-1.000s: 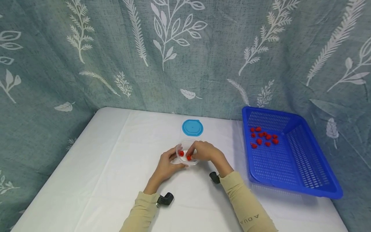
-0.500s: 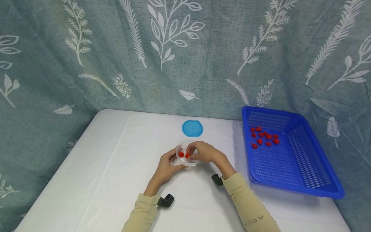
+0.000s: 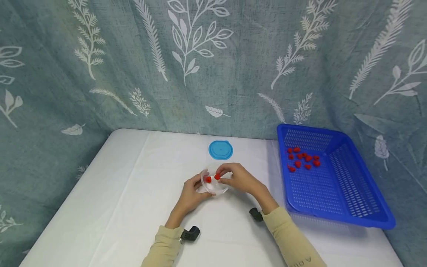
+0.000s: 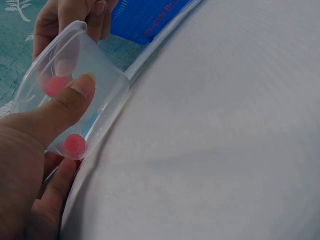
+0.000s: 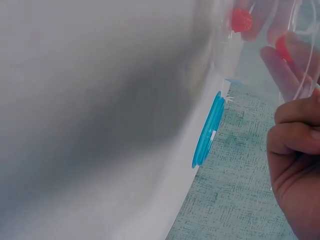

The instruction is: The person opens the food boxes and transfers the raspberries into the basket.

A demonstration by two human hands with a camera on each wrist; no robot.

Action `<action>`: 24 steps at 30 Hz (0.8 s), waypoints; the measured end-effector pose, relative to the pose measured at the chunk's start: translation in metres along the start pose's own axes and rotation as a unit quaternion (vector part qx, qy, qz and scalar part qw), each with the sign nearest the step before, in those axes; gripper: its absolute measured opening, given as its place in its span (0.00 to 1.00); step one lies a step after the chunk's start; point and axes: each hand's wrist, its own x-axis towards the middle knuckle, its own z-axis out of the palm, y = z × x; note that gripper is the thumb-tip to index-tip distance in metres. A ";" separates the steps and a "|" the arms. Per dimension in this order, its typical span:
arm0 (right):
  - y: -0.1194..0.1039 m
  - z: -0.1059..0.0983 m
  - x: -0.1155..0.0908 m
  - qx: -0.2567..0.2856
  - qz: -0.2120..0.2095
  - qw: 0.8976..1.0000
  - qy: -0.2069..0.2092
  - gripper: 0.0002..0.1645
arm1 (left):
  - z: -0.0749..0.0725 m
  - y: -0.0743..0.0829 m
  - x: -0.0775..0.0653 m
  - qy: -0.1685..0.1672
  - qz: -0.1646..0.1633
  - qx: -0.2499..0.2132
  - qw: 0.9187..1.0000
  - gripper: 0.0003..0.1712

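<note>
A clear plastic tub [image 4: 107, 75] stands on the white table, its mouth facing up. My left hand [image 3: 191, 193] grips it from the left, thumb on the near wall and fingers round the far side. One red raspberry [image 4: 74, 146] lies at the bottom of the tub. Between thumb and fingertips my right hand [image 3: 238, 178] pinches a second raspberry [image 3: 217, 177], with the fingertips inside the tub's mouth. In the right wrist view both berries show through the clear wall.
A round blue lid [image 3: 220, 150] lies just behind the tub. To the right stands a blue slotted basket [image 3: 337, 200], with several raspberries [image 3: 308, 158] gathered toward its back left. A patterned curtain [image 3: 233, 92] hangs behind the white table [image 3: 133, 222].
My right hand has drawn slightly up and to the right, lifting its pinched raspberry a little from the tub's bottom. My left hand keeps its grip, and the other berry stays put.
</note>
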 end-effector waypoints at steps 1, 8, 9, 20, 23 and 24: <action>0.000 0.000 -0.002 0.001 0.003 1.000 0.007 0.11 | 0.001 -0.005 0.001 0.002 0.000 -0.001 1.000 0.48; -0.004 -0.003 -0.015 0.044 0.000 0.997 0.061 0.13 | 0.000 -0.013 0.001 -0.001 0.003 0.001 1.000 0.49; -0.006 -0.004 -0.017 0.053 -0.002 0.996 0.067 0.14 | -0.001 -0.013 0.001 -0.002 0.003 0.005 1.000 0.49; -0.037 -0.021 -0.041 0.122 -0.008 0.989 0.085 0.16 | 0.000 -0.013 0.001 0.002 -0.020 0.046 0.999 0.53; -0.047 -0.029 -0.049 0.133 -0.012 0.987 0.092 0.15 | 0.001 -0.013 0.000 0.004 -0.020 0.043 0.999 0.53; -0.049 -0.032 -0.051 0.136 -0.016 0.986 0.094 0.15 | 0.001 -0.013 0.000 0.005 -0.019 0.043 0.999 0.53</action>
